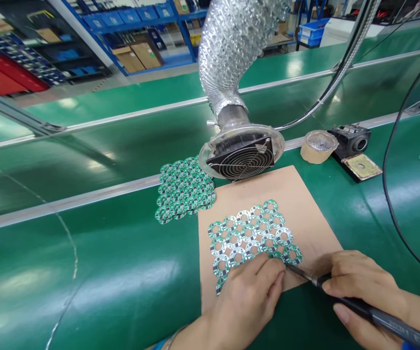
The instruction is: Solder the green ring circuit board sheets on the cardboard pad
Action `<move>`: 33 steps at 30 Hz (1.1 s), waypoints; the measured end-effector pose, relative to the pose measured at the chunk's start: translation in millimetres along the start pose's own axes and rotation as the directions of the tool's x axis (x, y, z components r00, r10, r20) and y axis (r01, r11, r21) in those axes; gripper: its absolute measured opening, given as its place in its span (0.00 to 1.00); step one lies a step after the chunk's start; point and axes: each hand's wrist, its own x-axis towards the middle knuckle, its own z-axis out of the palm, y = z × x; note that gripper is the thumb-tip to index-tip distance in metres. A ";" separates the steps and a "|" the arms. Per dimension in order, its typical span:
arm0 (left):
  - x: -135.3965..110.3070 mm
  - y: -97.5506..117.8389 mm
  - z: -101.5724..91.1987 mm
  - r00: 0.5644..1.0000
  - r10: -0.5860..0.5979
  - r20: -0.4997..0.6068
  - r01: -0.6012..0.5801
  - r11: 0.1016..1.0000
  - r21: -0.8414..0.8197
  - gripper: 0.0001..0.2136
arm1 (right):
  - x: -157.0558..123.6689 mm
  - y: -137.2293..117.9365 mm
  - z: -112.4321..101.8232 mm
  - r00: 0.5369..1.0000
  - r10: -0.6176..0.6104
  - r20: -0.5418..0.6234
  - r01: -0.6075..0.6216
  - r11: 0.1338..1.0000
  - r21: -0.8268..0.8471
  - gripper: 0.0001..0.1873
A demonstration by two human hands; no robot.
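Observation:
My right hand [370, 287] grips a black soldering iron [392, 323], whose thin metal tip points left onto the lower right of a panel of ring-shaped green circuit boards [248, 234]. The panel lies flat on a tan board [319, 233]. My left hand [249, 296] rests over the panel's lower edge, fingers pinched together close beside the iron's tip. Whatever those fingers hold is hidden, and the hand covers part of the lowest row of rings.
A stack of similar panels [184, 189] lies behind left on the green bench mat [104, 272]. Above hangs a fume extractor fan [246, 160] on a silver duct [227, 53]. A tape roll [318, 147] and soldering iron stand [355, 150] sit back right. A black cable [390, 194] hangs at right.

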 end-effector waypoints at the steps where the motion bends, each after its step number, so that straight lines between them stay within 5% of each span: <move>1: -0.1 -0.3 0.4 1.000 0.000 0.003 0.000 1.000 -0.003 0.06 | 0.0 -0.2 -0.5 1.000 -0.002 0.002 0.002 1.000 0.003 0.08; 12: -5.0 6.9 -1.6 1.000 -0.001 -0.014 0.001 1.000 0.024 0.08 | -1.6 1.1 -1.5 0.998 0.009 0.062 -0.011 0.999 0.038 0.08; 26: -0.8 10.1 0.4 0.999 -0.036 0.003 0.036 0.999 0.033 0.07 | 0.0 -0.5 5.7 0.999 0.005 -0.034 -0.003 0.999 0.039 0.08; 33: -1.4 10.6 0.6 0.998 -0.056 -0.004 0.056 0.998 0.005 0.07 | -0.2 0.7 0.5 1.000 -0.009 0.007 0.009 0.999 0.037 0.08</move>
